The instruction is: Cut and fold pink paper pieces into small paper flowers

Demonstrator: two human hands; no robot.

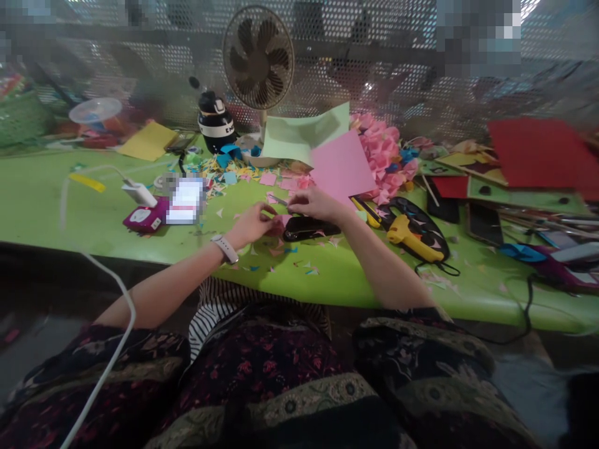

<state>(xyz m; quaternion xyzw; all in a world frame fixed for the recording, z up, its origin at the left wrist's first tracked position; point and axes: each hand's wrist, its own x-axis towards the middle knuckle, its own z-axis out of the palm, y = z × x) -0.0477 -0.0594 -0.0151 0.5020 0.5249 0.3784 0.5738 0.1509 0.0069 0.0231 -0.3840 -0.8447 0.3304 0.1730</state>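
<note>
My left hand (pixel 255 223), with a watch on the wrist, has its fingers closed on a small piece of pink paper (pixel 279 223). Just right of it, my right hand (pixel 314 204) pinches a thin grey stick-like tool (pixel 279 199) that points left. Its exact kind is too small to make out. Below the right hand lies a glossy black object (pixel 309 231), partly covered by the hand and wrist. Small paper scraps (pixel 306 268) are scattered on the green table (pixel 327 284) around both hands.
A yellow glue gun (pixel 414 239) and a yellow-black cutter (pixel 367 212) lie right of my arm. Behind are pink paper sheets (pixel 344 165), pink paper flowers (pixel 381 143), a fan (pixel 258 59) and a black bottle (pixel 216 125). A lit phone (pixel 186 201) and white cable (pixel 110 271) are left.
</note>
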